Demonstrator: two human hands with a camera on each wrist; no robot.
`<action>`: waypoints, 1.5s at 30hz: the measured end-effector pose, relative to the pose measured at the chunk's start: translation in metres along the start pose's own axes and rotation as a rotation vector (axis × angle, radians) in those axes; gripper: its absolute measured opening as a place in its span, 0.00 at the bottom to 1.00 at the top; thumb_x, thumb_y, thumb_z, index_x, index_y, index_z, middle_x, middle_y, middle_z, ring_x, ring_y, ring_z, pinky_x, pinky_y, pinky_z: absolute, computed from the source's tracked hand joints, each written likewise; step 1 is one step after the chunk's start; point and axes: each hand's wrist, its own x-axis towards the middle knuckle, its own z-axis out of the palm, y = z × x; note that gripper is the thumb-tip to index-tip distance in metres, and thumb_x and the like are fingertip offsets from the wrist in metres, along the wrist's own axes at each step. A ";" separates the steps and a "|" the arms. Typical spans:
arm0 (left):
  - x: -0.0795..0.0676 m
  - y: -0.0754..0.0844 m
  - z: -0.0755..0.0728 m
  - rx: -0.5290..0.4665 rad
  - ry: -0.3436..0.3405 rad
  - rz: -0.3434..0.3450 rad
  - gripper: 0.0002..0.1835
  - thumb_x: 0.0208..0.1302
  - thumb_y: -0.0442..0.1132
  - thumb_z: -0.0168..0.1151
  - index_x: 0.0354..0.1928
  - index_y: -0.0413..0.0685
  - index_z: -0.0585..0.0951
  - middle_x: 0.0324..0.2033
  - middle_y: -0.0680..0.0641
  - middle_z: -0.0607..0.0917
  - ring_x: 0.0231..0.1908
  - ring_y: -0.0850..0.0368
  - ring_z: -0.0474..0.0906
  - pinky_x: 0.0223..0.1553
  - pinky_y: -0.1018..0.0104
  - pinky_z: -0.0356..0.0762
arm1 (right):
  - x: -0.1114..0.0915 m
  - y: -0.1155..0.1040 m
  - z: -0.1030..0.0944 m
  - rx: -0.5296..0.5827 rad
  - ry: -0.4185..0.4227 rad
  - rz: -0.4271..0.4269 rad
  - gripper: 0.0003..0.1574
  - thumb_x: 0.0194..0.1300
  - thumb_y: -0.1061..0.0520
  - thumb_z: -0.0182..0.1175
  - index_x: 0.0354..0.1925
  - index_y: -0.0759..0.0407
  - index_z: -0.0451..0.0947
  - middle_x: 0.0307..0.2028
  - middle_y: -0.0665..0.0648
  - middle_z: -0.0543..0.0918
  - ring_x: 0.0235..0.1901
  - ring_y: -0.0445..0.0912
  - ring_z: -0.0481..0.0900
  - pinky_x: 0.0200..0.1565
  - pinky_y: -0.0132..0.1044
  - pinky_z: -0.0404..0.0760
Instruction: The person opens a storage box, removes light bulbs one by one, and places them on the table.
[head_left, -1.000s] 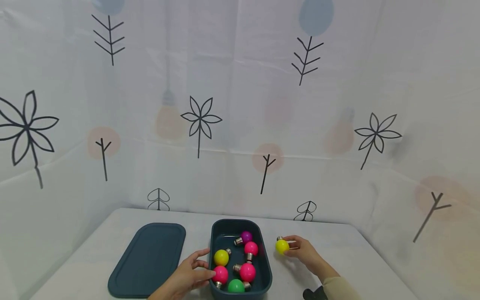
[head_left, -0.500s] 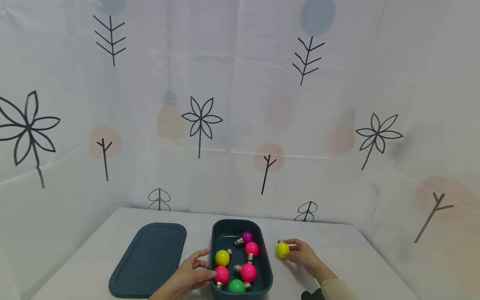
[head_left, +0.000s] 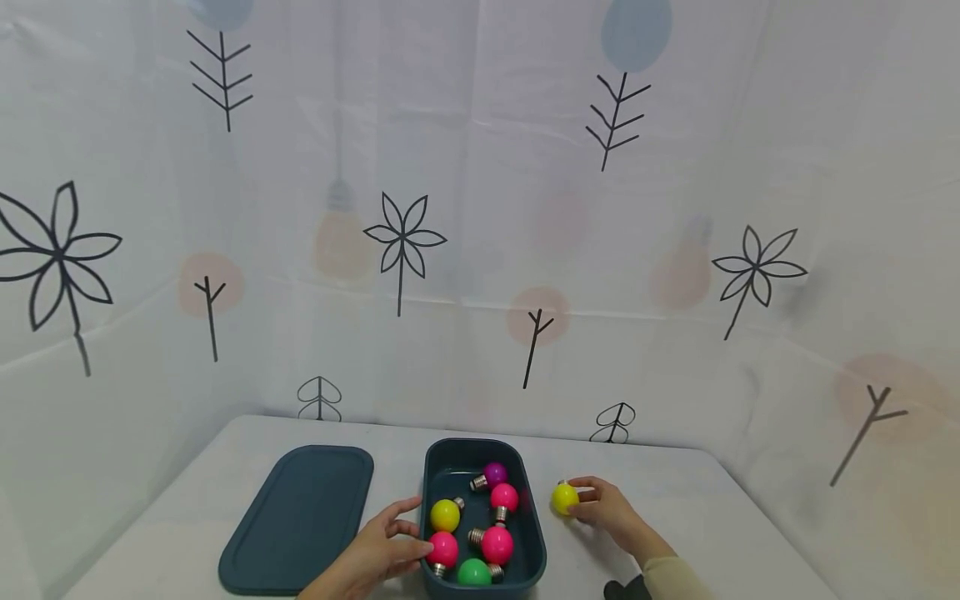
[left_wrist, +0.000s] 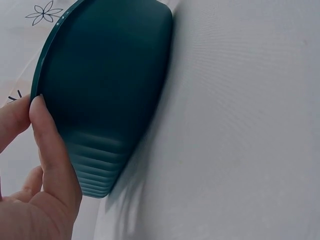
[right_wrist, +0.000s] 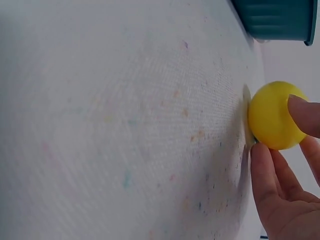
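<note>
A dark teal box [head_left: 459, 481] stands on the white table, and my left hand [head_left: 378, 546] pinches its left rim between thumb and fingers. The left wrist view shows this grip on the box wall [left_wrist: 110, 75]. To the right of the box, my right hand [head_left: 611, 512] holds a yellow light bulb [head_left: 563, 499], its base pointing away. In the right wrist view, thumb and fingers surround the yellow bulb [right_wrist: 275, 115] right at the tabletop. Inside the box lie another yellow bulb [head_left: 445, 515], a green one [head_left: 474, 572], a purple one [head_left: 495, 475] and three pink ones [head_left: 497, 545].
A flat dark teal lid [head_left: 300, 517] lies on the table left of the box. Below the right forearm a black object [head_left: 626, 590] shows in part. A white patterned curtain [head_left: 480, 250] hangs behind the table [head_left: 675, 492].
My right hand has lowered the yellow bulb slightly toward the tabletop over the first half second, then stayed nearly still. The left hand keeps its hold on the box rim.
</note>
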 end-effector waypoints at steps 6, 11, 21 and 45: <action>0.001 -0.001 0.000 -0.013 -0.009 -0.001 0.41 0.53 0.32 0.69 0.67 0.39 0.58 0.37 0.43 0.73 0.28 0.55 0.74 0.37 0.65 0.79 | -0.002 -0.003 -0.004 -0.010 -0.006 -0.005 0.30 0.51 0.69 0.66 0.53 0.70 0.71 0.41 0.64 0.78 0.35 0.49 0.76 0.40 0.43 0.79; 0.001 -0.001 -0.001 -0.017 -0.007 -0.005 0.41 0.53 0.32 0.69 0.67 0.39 0.59 0.37 0.43 0.73 0.28 0.55 0.74 0.38 0.65 0.79 | -0.003 -0.007 -0.010 -0.058 -0.008 -0.025 0.29 0.52 0.68 0.65 0.54 0.70 0.70 0.43 0.65 0.78 0.38 0.51 0.77 0.45 0.47 0.78; -0.001 -0.001 0.000 -0.023 -0.017 -0.002 0.40 0.54 0.32 0.68 0.68 0.39 0.59 0.37 0.43 0.73 0.28 0.56 0.74 0.38 0.65 0.79 | -0.007 -0.011 -0.022 -0.095 -0.009 -0.053 0.29 0.54 0.67 0.64 0.55 0.70 0.70 0.44 0.66 0.78 0.41 0.53 0.77 0.46 0.51 0.75; -0.002 0.000 0.000 -0.023 -0.011 0.002 0.41 0.54 0.32 0.68 0.67 0.38 0.59 0.37 0.43 0.73 0.29 0.55 0.74 0.38 0.64 0.79 | -0.013 -0.034 -0.020 -0.108 -0.021 -0.076 0.29 0.55 0.66 0.65 0.55 0.66 0.71 0.45 0.63 0.78 0.42 0.52 0.77 0.48 0.55 0.73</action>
